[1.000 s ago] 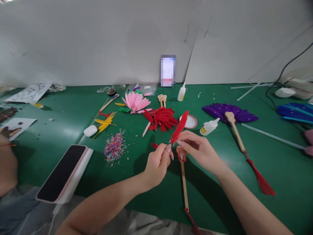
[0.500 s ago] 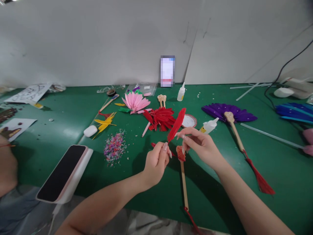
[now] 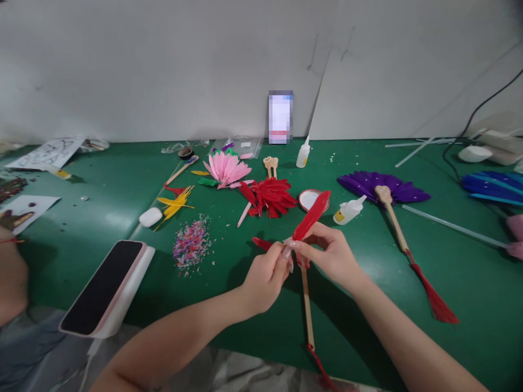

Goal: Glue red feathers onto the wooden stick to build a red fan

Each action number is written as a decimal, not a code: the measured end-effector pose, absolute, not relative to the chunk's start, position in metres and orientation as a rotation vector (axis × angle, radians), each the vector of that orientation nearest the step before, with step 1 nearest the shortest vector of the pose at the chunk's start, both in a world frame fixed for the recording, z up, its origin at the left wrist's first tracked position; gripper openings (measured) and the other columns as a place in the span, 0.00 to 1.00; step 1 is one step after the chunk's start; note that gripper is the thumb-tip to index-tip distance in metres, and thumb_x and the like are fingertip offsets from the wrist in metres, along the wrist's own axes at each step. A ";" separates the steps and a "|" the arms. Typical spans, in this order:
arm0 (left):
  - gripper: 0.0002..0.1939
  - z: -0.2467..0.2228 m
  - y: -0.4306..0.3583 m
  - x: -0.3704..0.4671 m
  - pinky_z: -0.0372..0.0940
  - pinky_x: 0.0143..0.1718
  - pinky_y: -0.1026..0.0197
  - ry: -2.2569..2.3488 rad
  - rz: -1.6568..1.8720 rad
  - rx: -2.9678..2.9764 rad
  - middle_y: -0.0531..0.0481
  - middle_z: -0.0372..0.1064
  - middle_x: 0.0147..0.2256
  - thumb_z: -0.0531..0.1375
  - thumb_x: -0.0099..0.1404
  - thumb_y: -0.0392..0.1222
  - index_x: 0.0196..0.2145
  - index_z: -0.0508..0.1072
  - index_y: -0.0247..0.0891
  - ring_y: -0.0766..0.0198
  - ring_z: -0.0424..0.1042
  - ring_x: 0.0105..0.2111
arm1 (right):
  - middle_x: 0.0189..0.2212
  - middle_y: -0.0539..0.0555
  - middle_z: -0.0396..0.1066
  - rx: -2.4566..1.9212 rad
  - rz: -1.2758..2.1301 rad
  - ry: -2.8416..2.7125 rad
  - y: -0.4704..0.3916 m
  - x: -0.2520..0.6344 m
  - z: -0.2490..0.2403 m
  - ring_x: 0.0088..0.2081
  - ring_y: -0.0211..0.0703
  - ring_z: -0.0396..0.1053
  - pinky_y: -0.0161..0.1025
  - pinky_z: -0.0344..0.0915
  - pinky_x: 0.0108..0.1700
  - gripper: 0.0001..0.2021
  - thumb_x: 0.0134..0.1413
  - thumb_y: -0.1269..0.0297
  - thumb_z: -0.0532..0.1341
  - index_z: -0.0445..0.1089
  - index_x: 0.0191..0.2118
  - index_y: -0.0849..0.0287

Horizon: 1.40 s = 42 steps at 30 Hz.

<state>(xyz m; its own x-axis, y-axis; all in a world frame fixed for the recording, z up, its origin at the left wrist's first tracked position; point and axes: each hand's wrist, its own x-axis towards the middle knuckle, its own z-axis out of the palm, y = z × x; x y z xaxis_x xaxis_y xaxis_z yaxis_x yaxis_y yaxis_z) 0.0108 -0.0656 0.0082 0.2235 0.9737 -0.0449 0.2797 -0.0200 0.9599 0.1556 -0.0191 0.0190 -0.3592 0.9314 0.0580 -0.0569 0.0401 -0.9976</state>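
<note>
Left hand (image 3: 263, 280) and right hand (image 3: 335, 253) pinching red feather (image 3: 312, 215) near wooden handle (image 3: 308, 310), fingers gripping base; uneven tugging possibly bending it.

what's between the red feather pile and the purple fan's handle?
Head view: a round white lid, partly behind the held red feather, then a squeeze bottle.

The handle (image 3: 308, 310) is smooth wood; the tabletop (image 3: 114, 190) looks glossy.

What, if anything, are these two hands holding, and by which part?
The left hand and right hand both pinch a red feather by its lower, quill end.
</note>
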 end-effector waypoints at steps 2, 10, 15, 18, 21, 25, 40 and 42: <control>0.16 0.010 -0.066 0.011 0.50 0.17 0.69 1.231 0.871 1.480 0.60 0.52 0.14 0.42 0.67 0.47 0.26 0.57 0.37 0.74 0.53 0.14 | 0.20 0.48 0.65 -0.937 1.494 -1.418 -0.019 0.156 0.018 0.17 0.33 0.61 0.34 0.60 0.18 0.10 0.43 0.59 0.66 0.70 0.27 0.61; 0.17 0.013 -0.067 0.010 0.51 0.18 0.69 1.202 0.908 1.486 0.59 0.51 0.14 0.42 0.68 0.46 0.23 0.54 0.38 0.74 0.53 0.15 | 0.13 0.45 0.55 -1.057 1.284 -1.124 -0.006 0.169 0.015 0.15 0.31 0.52 0.34 0.53 0.19 0.14 0.49 0.58 0.62 0.63 0.19 0.58; 0.18 0.015 -0.069 0.011 0.50 0.17 0.69 1.133 1.012 1.419 0.59 0.50 0.14 0.43 0.67 0.48 0.23 0.54 0.38 0.75 0.52 0.14 | 0.20 0.47 0.57 -1.033 1.292 -0.974 0.002 0.176 0.013 0.17 0.31 0.53 0.33 0.51 0.16 0.13 0.52 0.52 0.57 0.63 0.25 0.56; 0.19 0.016 -0.069 0.012 0.47 0.13 0.70 1.099 1.013 1.275 0.59 0.49 0.13 0.43 0.66 0.51 0.23 0.54 0.38 0.76 0.50 0.12 | 0.21 0.46 0.59 -0.964 1.457 -0.977 -0.002 0.173 0.014 0.17 0.30 0.54 0.32 0.53 0.18 0.12 0.51 0.53 0.58 0.65 0.29 0.56; 0.20 0.015 -0.066 0.012 0.43 0.10 0.71 1.083 0.983 1.130 0.60 0.48 0.12 0.44 0.65 0.54 0.23 0.55 0.38 0.76 0.49 0.10 | 0.18 0.45 0.59 -0.871 1.762 -1.129 -0.011 0.165 0.019 0.18 0.31 0.57 0.32 0.56 0.20 0.10 0.49 0.56 0.61 0.67 0.35 0.57; 0.19 0.013 -0.063 0.011 0.45 0.10 0.71 1.020 0.927 1.091 0.61 0.48 0.10 0.44 0.65 0.54 0.26 0.57 0.37 0.76 0.46 0.08 | 0.19 0.46 0.62 -0.817 1.866 -1.305 -0.020 0.157 0.022 0.18 0.31 0.58 0.31 0.56 0.19 0.12 0.48 0.56 0.62 0.69 0.34 0.59; 0.14 0.018 -0.037 -0.010 0.52 0.16 0.70 1.210 1.109 1.343 0.59 0.55 0.18 0.53 0.61 0.50 0.35 0.65 0.36 0.75 0.55 0.16 | 0.23 0.48 0.61 -0.994 1.661 -1.853 -0.008 0.175 0.024 0.22 0.32 0.59 0.32 0.55 0.23 0.14 0.43 0.57 0.65 0.66 0.20 0.61; 0.14 0.019 -0.030 -0.012 0.51 0.15 0.71 1.195 0.997 1.333 0.58 0.57 0.18 0.56 0.59 0.50 0.32 0.65 0.36 0.75 0.55 0.15 | 0.22 0.47 0.61 -0.966 1.698 -1.948 -0.008 0.177 0.023 0.22 0.31 0.56 0.32 0.53 0.23 0.13 0.43 0.57 0.65 0.67 0.20 0.61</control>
<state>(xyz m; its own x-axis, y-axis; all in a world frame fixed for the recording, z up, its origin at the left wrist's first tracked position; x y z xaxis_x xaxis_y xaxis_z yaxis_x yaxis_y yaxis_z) -0.0125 -0.0299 0.0187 0.1582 0.9859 -0.0553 0.1221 0.0360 0.9919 0.1771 -0.0078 0.0230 -0.6910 0.7067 -0.1519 0.2469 0.0333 -0.9685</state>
